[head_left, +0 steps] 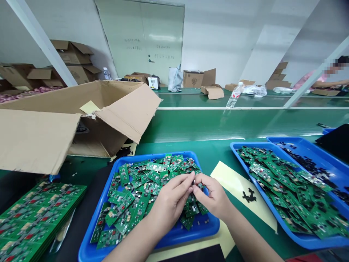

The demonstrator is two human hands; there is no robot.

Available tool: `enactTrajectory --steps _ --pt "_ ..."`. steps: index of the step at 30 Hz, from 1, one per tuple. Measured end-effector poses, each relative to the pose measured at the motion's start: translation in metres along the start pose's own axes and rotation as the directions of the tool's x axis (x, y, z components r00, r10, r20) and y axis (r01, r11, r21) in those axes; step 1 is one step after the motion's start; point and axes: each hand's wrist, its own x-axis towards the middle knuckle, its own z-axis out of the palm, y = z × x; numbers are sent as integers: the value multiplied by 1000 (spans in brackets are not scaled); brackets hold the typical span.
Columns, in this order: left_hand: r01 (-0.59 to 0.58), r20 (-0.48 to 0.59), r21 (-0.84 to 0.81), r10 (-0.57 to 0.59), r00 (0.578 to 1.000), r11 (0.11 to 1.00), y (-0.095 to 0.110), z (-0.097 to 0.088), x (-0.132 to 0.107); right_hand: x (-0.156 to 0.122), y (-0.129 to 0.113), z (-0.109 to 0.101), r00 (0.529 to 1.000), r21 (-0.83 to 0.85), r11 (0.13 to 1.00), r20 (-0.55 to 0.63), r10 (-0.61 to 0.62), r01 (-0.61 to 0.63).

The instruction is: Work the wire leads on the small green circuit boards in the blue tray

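My left hand [172, 196] and my right hand [214, 195] meet over the right part of a blue tray [92, 218]. The fingertips of both are pinched together around something small and dark, mostly hidden by the fingers; I cannot make out what it is. Below them, loose green circuit boards [140, 209] fill the tray in a jumbled heap. To the right of my right hand, a pale yellow sheet [231, 178] lies on the green table with a few small black pieces [249, 196] on it.
On the right, a second blue tray [272, 218] holds more circuit boards; behind it another blue tray [302, 142] contains small black parts. Stacked board panels [40, 214] lie at left. A large open carton [128, 112] stands behind. A water bottle [235, 95] and a person [321, 78] are farther back.
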Motion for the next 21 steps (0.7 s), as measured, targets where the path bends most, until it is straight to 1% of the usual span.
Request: enactTrajectory --steps 2,3,5,7,9,11,13,16,18,21 --pt "56 -36 -89 -59 998 995 0 1 0 0 0 2 1000 17 1000 -2 -15 15" --pt "100 -46 -131 -107 993 986 0 1 0 0 0 2 1000 17 999 -3 -27 28" --pt "210 -49 -222 -226 973 952 0 1 0 0 -1 2 999 7 999 -5 -46 46" --pt "304 -30 -326 -331 943 895 -1 1 -1 1 -3 1 998 -7 998 2 -55 55" --pt "352 -9 -421 -392 920 836 -1 0 0 1 -4 0 998 -17 998 15 -67 67" --pt "370 0 -471 -419 908 801 -2 0 0 0 -5 0 996 -12 997 22 -82 82" --pt "371 -3 -481 -424 905 794 -1 -1 0 0 -5 -1 996 22 996 27 -82 82" --pt "332 -21 -463 -385 923 822 -1 -1 0 1 -4 -2 997 94 994 61 -55 49" --pt "288 -46 -439 -342 939 851 -2 -1 -1 2 -4 -3 996 115 993 80 -41 32" --pt "197 -86 -355 -242 967 914 -4 -1 -1 2 -2 -4 997 97 994 66 -50 44"
